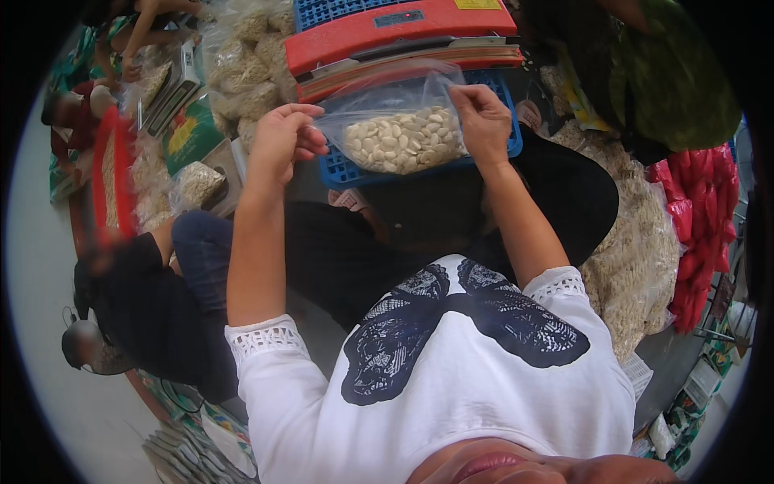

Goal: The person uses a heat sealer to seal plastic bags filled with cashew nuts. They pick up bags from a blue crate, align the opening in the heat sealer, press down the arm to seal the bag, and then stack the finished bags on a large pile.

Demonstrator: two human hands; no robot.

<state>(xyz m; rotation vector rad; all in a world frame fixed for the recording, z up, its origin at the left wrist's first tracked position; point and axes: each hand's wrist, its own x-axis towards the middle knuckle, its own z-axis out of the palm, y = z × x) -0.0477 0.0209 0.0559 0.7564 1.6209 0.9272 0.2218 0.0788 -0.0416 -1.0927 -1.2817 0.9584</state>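
Observation:
A clear plastic bag (pixel 399 139) of pale, flat seeds hangs between my two hands, its seeds settled at the bottom and its upper part slack. My left hand (pixel 284 139) is at the bag's left upper corner, fingertips closed on the film there. At the other upper corner, my right hand (pixel 484 121) pinches the film between thumb and fingers. Just beyond the bag stands a red sealing machine (pixel 403 36) with a long dark bar along its front edge. The bag's mouth faces this machine, close to its front.
A blue plastic crate (pixel 343 173) supports the machine. Filled bags (pixel 250 68) are heaped at the far left, near a red basin (pixel 113 169). On the right lie more filled bags (pixel 633 258) and red packages (pixel 701 226). People sit close by on both sides.

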